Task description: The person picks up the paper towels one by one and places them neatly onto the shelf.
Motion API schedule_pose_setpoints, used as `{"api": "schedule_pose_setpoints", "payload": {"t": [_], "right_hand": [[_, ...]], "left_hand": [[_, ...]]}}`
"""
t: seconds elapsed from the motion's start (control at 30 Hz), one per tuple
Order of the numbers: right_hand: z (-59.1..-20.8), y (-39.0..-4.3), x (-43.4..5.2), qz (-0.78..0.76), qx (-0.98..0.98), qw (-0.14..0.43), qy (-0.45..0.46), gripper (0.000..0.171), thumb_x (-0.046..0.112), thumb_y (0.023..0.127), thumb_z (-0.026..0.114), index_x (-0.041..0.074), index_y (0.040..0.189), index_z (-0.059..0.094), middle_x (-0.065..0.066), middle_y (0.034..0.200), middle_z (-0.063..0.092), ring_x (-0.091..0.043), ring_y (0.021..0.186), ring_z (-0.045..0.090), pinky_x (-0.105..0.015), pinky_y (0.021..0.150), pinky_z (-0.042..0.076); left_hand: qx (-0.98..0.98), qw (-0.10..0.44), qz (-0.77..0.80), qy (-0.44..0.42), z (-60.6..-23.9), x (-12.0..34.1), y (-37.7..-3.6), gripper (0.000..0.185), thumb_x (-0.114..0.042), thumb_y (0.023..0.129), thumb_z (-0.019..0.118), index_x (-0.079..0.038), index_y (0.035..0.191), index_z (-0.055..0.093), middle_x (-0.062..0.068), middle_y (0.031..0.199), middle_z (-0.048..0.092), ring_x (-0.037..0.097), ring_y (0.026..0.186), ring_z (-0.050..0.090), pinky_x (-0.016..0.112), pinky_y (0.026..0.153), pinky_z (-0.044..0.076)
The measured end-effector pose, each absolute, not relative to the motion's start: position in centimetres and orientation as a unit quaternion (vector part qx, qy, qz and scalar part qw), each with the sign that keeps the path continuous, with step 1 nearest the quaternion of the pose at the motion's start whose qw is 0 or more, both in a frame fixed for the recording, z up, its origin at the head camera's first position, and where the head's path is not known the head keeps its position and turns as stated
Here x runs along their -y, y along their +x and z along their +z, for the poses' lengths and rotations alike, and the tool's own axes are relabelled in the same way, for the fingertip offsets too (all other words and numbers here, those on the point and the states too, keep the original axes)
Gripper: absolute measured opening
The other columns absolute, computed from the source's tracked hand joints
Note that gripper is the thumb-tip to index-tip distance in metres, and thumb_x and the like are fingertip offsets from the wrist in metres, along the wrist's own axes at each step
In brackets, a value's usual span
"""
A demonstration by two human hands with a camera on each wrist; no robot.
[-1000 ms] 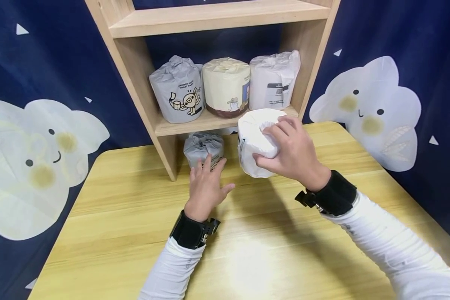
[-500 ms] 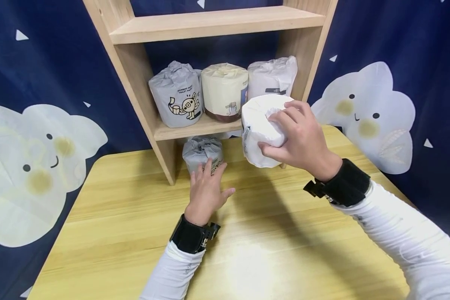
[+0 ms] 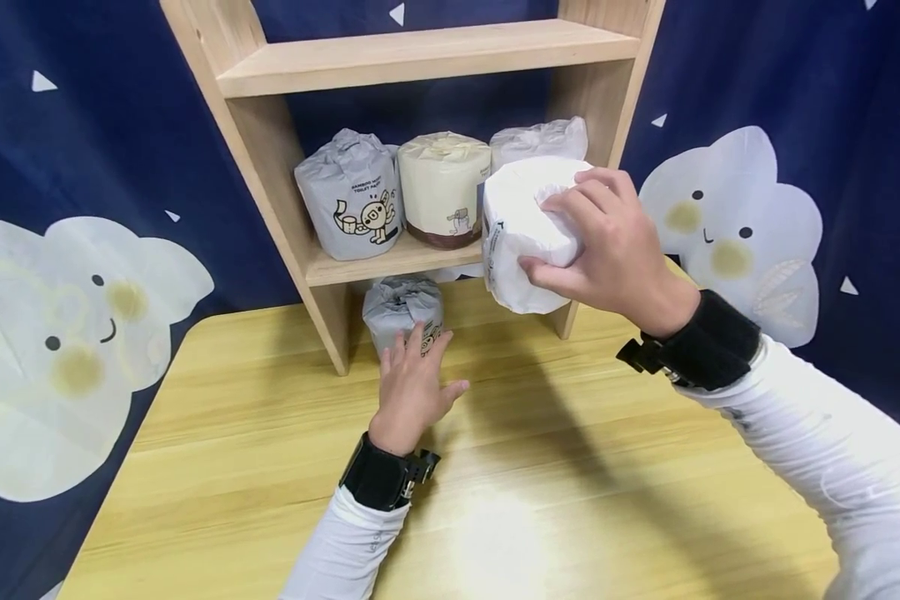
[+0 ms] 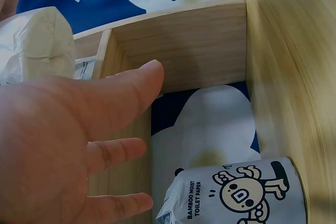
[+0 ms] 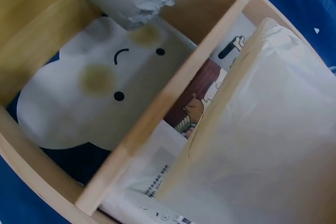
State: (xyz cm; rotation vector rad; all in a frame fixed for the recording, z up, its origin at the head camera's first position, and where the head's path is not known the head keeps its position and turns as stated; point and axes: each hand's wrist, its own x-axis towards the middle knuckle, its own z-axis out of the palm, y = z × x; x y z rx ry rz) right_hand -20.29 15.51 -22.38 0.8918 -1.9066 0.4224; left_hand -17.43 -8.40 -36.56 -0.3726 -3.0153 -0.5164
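My right hand [image 3: 611,242] grips a white paper-wrapped toilet roll [image 3: 521,237] by its top, fingertips in the dent at the core and thumb along the near side. The roll is in the air before the shelf's right side and covers most of a white wrapped roll [image 3: 543,140] behind it. In the right wrist view the held roll [image 5: 262,129] fills the right half. My left hand [image 3: 411,387] is spread with straight fingers, close before a grey toilet roll [image 3: 401,307] on the table under the shelf. That roll [image 4: 236,192] shows a printed cartoon in the left wrist view.
On the shelf board [image 3: 375,268] of the wooden rack stand a grey roll [image 3: 351,196] with a cartoon and a cream roll [image 3: 442,187] with a brown base. An upper board [image 3: 427,62] lies above. A navy curtain [image 3: 120,150] hangs behind the table [image 3: 232,467].
My right hand has lifted the white toilet roll higher, moving slightly right, so it now overlaps the right-hand roll on the shelf. My left hand has stayed nearly in place.
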Motion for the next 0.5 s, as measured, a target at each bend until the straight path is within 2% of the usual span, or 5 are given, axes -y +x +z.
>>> {"api": "schedule_pose_setpoints", "payload": {"t": [0.5], "right_hand": [[-19.5,-20.4,-15.7,0.146,0.777,0.489,0.368,0.051,0.043,0.075,0.065,-0.004,0.096,0.063,-0.025,0.091,0.062,-0.045,0.095,0.052,-0.055,0.081,0.042]], "left_hand": [[0.978,0.044,-0.168,-0.119,-36.3,8.7,-17.0,0.077,-0.047,0.084,0.073,-0.024,0.149,0.040,0.018,0.157,0.022,0.046,0.141,0.018,0.060,0.112,0.014]]}}
